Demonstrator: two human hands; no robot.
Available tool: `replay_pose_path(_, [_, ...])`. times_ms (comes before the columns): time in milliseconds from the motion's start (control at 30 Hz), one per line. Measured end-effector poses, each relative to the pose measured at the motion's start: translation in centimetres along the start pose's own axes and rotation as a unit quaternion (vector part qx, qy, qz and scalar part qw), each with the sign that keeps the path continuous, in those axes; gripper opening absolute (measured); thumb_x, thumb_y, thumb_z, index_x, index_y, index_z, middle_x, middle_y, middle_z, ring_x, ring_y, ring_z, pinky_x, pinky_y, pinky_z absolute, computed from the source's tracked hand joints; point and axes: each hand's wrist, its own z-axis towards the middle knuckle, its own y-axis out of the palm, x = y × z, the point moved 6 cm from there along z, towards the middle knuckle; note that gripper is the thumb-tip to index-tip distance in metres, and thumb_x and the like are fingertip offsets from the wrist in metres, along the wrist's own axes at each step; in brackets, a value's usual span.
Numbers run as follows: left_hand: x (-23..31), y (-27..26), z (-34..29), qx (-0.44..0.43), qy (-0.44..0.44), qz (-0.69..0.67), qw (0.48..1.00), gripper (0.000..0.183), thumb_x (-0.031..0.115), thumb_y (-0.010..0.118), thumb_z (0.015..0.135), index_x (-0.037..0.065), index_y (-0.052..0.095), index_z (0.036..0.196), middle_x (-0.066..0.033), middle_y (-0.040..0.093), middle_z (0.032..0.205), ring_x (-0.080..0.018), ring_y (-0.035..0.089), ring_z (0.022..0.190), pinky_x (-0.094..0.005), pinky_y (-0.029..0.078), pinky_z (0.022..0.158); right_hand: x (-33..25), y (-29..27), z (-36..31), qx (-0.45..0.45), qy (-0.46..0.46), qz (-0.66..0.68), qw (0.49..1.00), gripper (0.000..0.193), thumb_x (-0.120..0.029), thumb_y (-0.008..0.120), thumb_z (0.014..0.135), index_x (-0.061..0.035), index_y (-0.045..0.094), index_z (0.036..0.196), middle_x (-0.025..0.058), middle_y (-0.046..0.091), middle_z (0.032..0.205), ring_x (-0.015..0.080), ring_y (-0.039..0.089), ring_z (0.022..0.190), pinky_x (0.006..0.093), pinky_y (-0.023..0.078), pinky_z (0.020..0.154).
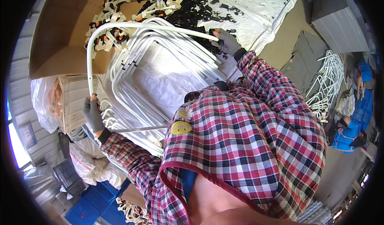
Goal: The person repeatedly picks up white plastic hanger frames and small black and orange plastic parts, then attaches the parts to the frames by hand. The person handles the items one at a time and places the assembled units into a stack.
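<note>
A white bent tube (93, 45), shaped like a wide U, is held up in front of me. My left hand (93, 115), in a grey glove with bare fingertips, closes round its lower left end. At the far right, my right hand (229, 43), gloved the same way, grips the other end. Beneath the tube lies a stack of similar white bent tubes (120, 79), nested together on a white sheet (160, 75). Some of them show small dark holes or plugs. Another straight tube (140, 129) runs from near my left wrist toward my body.
Black plastic parts (200, 15) and white-and-orange fittings (108, 39) are heaped beyond the tubes, beside an open cardboard box (60, 37). More white tubes (330, 77) lie at the right, near a person in blue (346, 139). White sacks (90, 161) stand at the left.
</note>
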Motion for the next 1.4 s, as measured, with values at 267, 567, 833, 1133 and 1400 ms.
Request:
replay_pose_path(267, [4.3,-4.9,-0.3,0.039,0.013,0.033,0.999,0.023,0.022,0.058,0.099,0.001,0.066,0.099,0.0039,0.051,0.070,-0.0016,0.038,0.056,-0.0176,0.027,0.049,0.3,4.3,-1.7,-0.159,0.027,0.142,0.977,0.034,-0.014,0.055,0.101,0.0011,0.049,0.131,0.0111,0.059,0.120,0.0157,0.063,0.101,0.0244,0.058,0.088])
replay_pose_path(567, [3.6,-4.6,-2.5,0.029,-0.013,-0.016,0.999,0.023,0.022,0.057,0.100,0.001,0.064,0.096,0.0027,0.051,0.068,-0.0022,0.038,0.053,-0.0182,0.026,0.047,0.0,3.3,0.5,-0.011,0.030,0.034,0.999,0.030,-0.010,0.053,0.101,-0.0003,0.047,0.129,0.0111,0.059,0.120,0.0146,0.062,0.102,0.0235,0.058,0.088])
replay_pose_path(833, [-1.7,-0.6,-3.8,-0.034,-0.096,-0.091,0.991,0.024,0.023,0.056,0.101,0.000,0.063,0.101,0.0024,0.053,0.069,-0.0027,0.039,0.052,-0.0174,0.028,0.048,-0.6,4.8,-0.5,-0.135,-0.002,-0.004,0.991,0.025,-0.010,0.057,0.099,-0.0020,0.052,0.122,0.0098,0.062,0.121,0.0145,0.064,0.103,0.0235,0.057,0.090])
replay_pose_path(1133, [-3.7,1.8,-3.8,-0.009,-0.053,-0.069,0.996,0.025,0.023,0.054,0.101,0.000,0.064,0.096,0.0040,0.048,0.063,-0.0024,0.034,0.051,-0.0193,0.023,0.048,-0.7,1.0,-2.0,-0.087,0.023,0.029,0.995,0.032,-0.007,0.055,0.098,0.0018,0.050,0.128,0.0138,0.061,0.123,0.0171,0.065,0.107,0.0243,0.059,0.087])
replay_pose_path(1400, [-3.7,2.1,-3.8,-0.001,-0.057,-0.083,0.995,0.023,0.023,0.054,0.101,0.002,0.062,0.093,0.0038,0.048,0.064,-0.0026,0.034,0.053,-0.0195,0.024,0.048,-0.4,0.3,-2.4,-0.081,0.037,0.031,0.996,0.040,-0.009,0.063,0.095,-0.0001,0.050,0.132,0.0147,0.058,0.129,0.0198,0.064,0.109,0.0274,0.059,0.090])
